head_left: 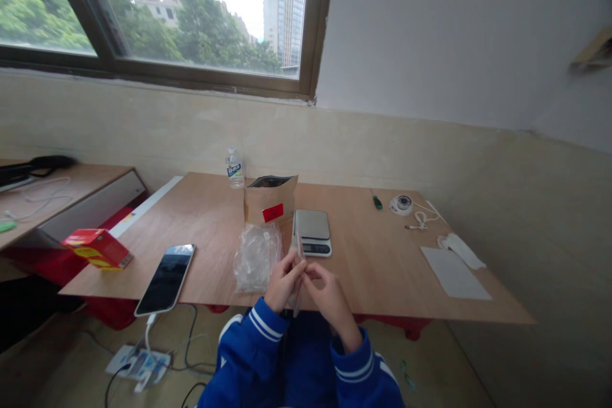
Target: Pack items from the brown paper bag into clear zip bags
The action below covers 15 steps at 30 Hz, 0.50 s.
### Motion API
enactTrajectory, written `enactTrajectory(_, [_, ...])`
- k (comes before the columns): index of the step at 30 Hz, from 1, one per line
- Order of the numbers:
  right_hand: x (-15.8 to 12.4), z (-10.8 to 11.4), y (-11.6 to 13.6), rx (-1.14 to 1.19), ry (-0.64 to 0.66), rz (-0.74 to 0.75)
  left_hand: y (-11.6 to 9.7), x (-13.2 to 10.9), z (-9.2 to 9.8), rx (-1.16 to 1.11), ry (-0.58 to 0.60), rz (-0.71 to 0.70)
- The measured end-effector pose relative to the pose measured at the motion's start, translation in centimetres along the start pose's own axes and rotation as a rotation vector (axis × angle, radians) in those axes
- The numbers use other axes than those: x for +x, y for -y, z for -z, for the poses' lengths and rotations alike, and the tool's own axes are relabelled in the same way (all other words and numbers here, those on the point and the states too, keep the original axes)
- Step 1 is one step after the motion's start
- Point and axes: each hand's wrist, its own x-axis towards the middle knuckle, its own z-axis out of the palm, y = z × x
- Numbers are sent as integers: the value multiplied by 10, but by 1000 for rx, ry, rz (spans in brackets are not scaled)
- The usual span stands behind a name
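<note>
My left hand (283, 278) and my right hand (329, 294) meet over the table's front edge, fingers pinched together. Between them is a thin clear plastic bag with a red line (299, 243), seen nearly edge-on. Just beyond it lies a kitchen scale (312, 233) with a grey plate and a dark display. A pile of clear plastic bags (258, 258) rests left of my hands. Behind that pile a brown paper pouch (270, 203) with a red label stands upright, its top gaping; its contents are too dark to make out.
A phone (166, 279) with a cable overhangs the front edge, near a red box (98, 248). A water bottle (234, 169) stands at the back. Rightward lie a screwdriver (377, 202), a white dome camera (401, 204) and a white sheet (454, 274).
</note>
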Motion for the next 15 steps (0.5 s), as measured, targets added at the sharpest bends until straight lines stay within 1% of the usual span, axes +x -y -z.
enactTrajectory(4, [1,-4,5,-126,15,62,6,-5,-1,73,7,-33])
enactTrajectory(6, [4,-10,3,-198,-29,86,5,-7,2,112,6,-58])
enactTrajectory(8, [8,-10,-5,-239,-136,84,2,-8,6,141,-27,-80])
enactTrajectory(9, [10,-7,-10,-238,-225,64,-1,-8,9,151,-77,-95])
enactTrajectory(11, [13,6,-23,-199,-408,6,-6,-8,15,171,-196,-132])
enactTrajectory(12, [13,15,-28,-172,-480,-15,-9,-8,17,180,-223,-143])
enactTrajectory(13, [13,24,-31,-139,-505,-17,-11,-8,19,179,-224,-143])
enactTrajectory(15, [12,39,-32,-53,-493,1,-13,-8,19,138,-159,-104])
